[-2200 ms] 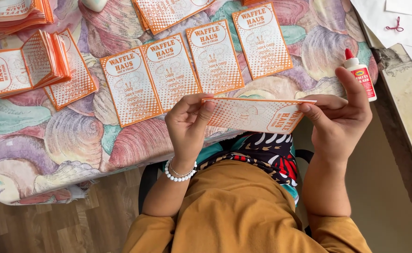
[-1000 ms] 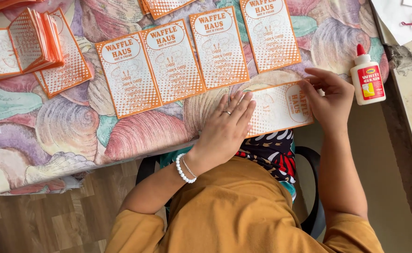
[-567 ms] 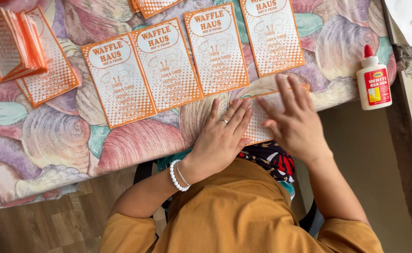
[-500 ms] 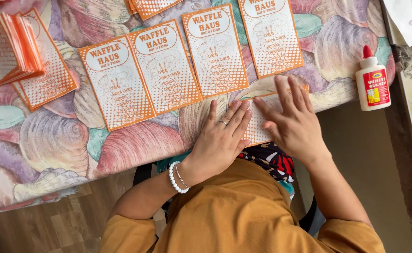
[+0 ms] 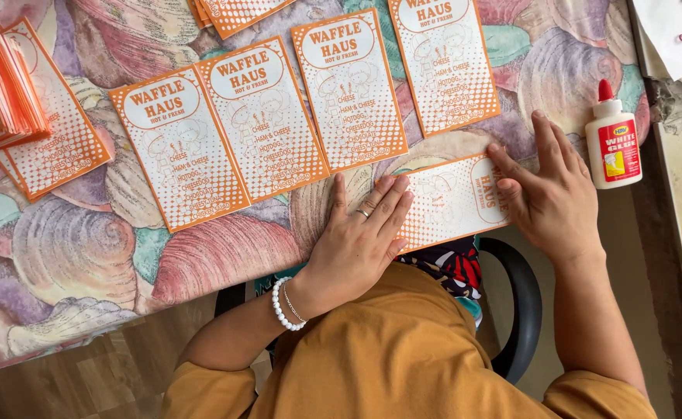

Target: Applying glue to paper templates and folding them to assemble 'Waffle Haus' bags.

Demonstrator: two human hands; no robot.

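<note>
An orange-and-white printed card (image 5: 449, 200) lies sideways at the near edge of the table. My left hand (image 5: 358, 240) presses flat on its left end, fingers spread, a ring on one finger and a white bead bracelet on the wrist. Flat on the card's right end rests my right hand (image 5: 549, 194). Neither hand grips anything. Beyond the card, a row of several matching cards (image 5: 259, 116) lies face up on the shell-patterned tablecloth (image 5: 69, 248).
A white glue bottle with a red cap (image 5: 612, 140) stands right of my right hand. A stack of orange cards (image 5: 7, 93) sits at far left. More cards (image 5: 236, 12) lie at the top edge. A black chair (image 5: 519, 310) is below me.
The card was held up in both hands, then laid down on the table edge. My right hand has slid from the card's middle out to its right end.
</note>
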